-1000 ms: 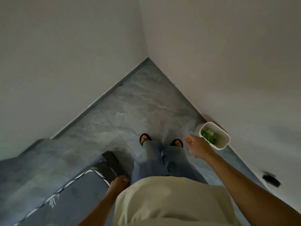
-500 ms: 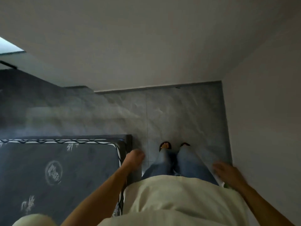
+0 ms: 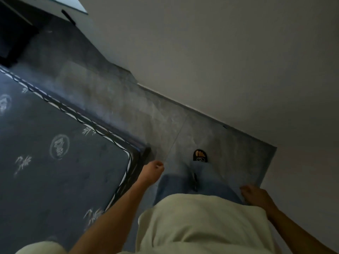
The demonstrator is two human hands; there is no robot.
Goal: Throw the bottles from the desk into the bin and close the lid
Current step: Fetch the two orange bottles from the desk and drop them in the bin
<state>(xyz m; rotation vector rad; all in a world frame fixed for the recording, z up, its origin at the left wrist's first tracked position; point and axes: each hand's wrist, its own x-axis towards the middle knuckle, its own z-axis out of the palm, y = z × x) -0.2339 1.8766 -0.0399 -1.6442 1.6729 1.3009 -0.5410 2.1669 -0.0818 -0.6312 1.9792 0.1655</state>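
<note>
Grey stone-look floor tiles (image 3: 117, 99) run along the wall. A dark mattress (image 3: 55, 162) with pale bamboo prints lies left of the loosely curled left hand (image 3: 152, 171), its corner close by. A sandalled foot (image 3: 200, 156) stands on the tiles just beyond both hands.

Left hand (image 3: 153, 171) loosely curled, seemingly empty, beside mattress (image 3: 55, 153)
</note>
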